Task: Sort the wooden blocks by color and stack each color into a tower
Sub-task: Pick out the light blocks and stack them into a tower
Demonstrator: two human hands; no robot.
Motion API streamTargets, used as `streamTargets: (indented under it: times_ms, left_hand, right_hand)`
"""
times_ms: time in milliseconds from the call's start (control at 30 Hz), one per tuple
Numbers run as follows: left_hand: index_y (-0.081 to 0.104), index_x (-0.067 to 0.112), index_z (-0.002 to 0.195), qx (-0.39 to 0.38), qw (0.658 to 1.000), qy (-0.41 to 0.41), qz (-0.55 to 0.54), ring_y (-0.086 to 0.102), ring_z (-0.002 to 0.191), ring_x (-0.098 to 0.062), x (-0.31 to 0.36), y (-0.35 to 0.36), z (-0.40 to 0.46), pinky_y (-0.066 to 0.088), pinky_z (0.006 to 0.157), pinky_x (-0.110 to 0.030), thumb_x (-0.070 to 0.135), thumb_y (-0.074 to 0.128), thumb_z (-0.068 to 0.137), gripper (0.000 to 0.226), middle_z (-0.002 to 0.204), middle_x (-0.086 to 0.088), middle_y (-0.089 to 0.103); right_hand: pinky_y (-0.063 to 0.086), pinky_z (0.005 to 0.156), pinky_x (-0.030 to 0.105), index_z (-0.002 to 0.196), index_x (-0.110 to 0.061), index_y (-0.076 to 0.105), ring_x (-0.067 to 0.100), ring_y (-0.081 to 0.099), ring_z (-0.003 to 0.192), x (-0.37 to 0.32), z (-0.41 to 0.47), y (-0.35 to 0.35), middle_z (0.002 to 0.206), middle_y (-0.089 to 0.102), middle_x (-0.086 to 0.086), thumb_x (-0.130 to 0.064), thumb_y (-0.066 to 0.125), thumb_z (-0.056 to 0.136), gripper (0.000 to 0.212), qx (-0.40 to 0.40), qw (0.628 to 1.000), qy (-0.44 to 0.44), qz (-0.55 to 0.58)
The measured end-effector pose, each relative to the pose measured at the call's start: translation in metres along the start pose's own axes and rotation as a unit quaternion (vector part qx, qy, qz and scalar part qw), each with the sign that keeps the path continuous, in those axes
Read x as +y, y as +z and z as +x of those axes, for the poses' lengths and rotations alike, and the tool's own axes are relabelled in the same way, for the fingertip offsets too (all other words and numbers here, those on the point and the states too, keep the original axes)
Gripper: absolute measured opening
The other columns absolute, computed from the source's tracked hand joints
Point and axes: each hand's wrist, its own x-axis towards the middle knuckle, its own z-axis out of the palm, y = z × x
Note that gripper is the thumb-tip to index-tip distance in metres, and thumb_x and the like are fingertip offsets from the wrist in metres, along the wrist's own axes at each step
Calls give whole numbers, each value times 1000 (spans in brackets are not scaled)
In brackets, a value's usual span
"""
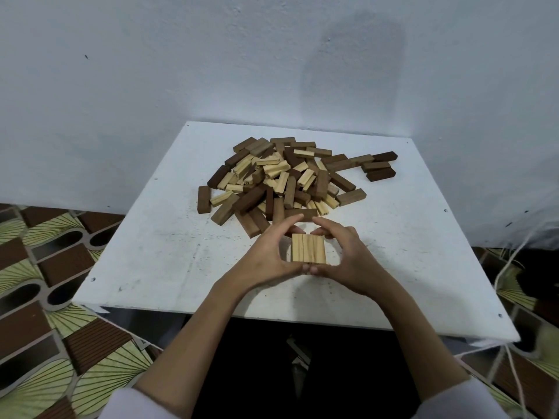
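While your left hand [266, 261] and right hand [351, 261] cup the row [308, 248] of pale blocks near the tabletop's [157, 258] near edge, you are squaring the first layer of the light tower. Fingers of both hands are curled around the row, pressing its sides and ends, thumbs meeting at the near side. Next, by my reckoning, you need more pale blocks from the pile [284, 179], which lies just beyond your fingertips. Dark and mid-brown blocks lie over many pale ones, so pick carefully. A few dark blocks [379, 169] sit apart at far right.
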Motion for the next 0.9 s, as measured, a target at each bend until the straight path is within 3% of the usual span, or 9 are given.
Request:
streamTargets:
  times_ms: [233, 433, 533, 600, 633, 700, 800, 867, 900]
  left_hand:
    - [33, 36, 140, -5, 1000, -7, -8, 45, 120, -7, 0, 0, 1, 34, 100, -26, 22, 81, 70, 86, 123, 10, 54]
    - [31, 44, 134, -11, 1000, 0, -16, 45, 118, -1, 2, 0, -1, 33, 88, -11, 22, 80, 72, 82, 124, 12, 52]
    - [28, 26, 144, -7, 989, -28, -143, 42, 120, 3, 5, 2, -7, 37, 87, -6, 23, 71, 82, 75, 140, 9, 42]
    - [28, 18, 145, 23, 951, -65, -303, 43, 120, 3, 11, 8, -12, 42, 86, -8, 33, 55, 90, 63, 145, 5, 37]
    - [30, 19, 145, 38, 933, -81, -348, 40, 125, 2, 11, 12, -13, 40, 95, -11, 44, 48, 90, 63, 147, 6, 36]
    - [29, 23, 145, 50, 919, -96, -379, 33, 131, 2, 13, 20, -15, 23, 113, -22, 57, 32, 90, 65, 150, 8, 33]
    - [26, 21, 147, 47, 908, -117, -401, 28, 135, 0, 19, 27, -20, 16, 116, -27, 60, 25, 81, 76, 152, 8, 31]
    - [26, 20, 147, 56, 911, -117, -390, 26, 137, -3, 17, 31, -21, 22, 112, -21, 62, 24, 80, 79, 151, 9, 31]
    - [28, 20, 147, 62, 920, -127, -367, 27, 134, -1, 20, 32, -22, 26, 105, -10, 62, 22, 81, 78, 148, 12, 31]
  right_hand:
    - [37, 101, 44, 141, -29, 31, 5, 28, 114, 1, 2, 0, 129, 47, -8, -29, 79, 72, 84, 1, 1000, -3, 1]
    - [37, 96, 33, 141, -27, 31, 5, 30, 114, 0, 2, -1, 129, 46, -7, -27, 79, 72, 84, -4, 1000, -15, -2]
    - [32, 93, 16, 139, -29, 32, 5, 35, 120, -2, -2, 1, 132, 40, -11, -23, 71, 81, 71, 10, 993, 18, 116]
    - [29, 98, 19, 138, -29, 34, 5, 37, 125, -7, -4, 8, 140, 39, -8, -26, 58, 90, 54, 59, 963, 57, 256]
    - [29, 100, 22, 139, -27, 34, 5, 37, 126, -10, -5, 14, 143, 38, -6, -28, 48, 95, 46, 85, 946, 75, 305]
    - [31, 100, 22, 140, -25, 33, 3, 40, 124, -15, -6, 25, 144, 38, -6, -36, 28, 100, 42, 110, 922, 100, 358]
    - [41, 85, 13, 140, -29, 33, -12, 50, 107, -15, -10, 41, 130, 45, -16, -48, 16, 96, 51, 103, 903, 123, 400]
    - [42, 87, 16, 142, -28, 32, -13, 51, 106, -12, -11, 48, 123, 50, -19, -53, 14, 92, 59, 105, 898, 121, 410]
    - [41, 91, 18, 142, -27, 32, -13, 51, 107, -13, -11, 49, 121, 50, -21, -55, 13, 90, 62, 108, 895, 120, 415]
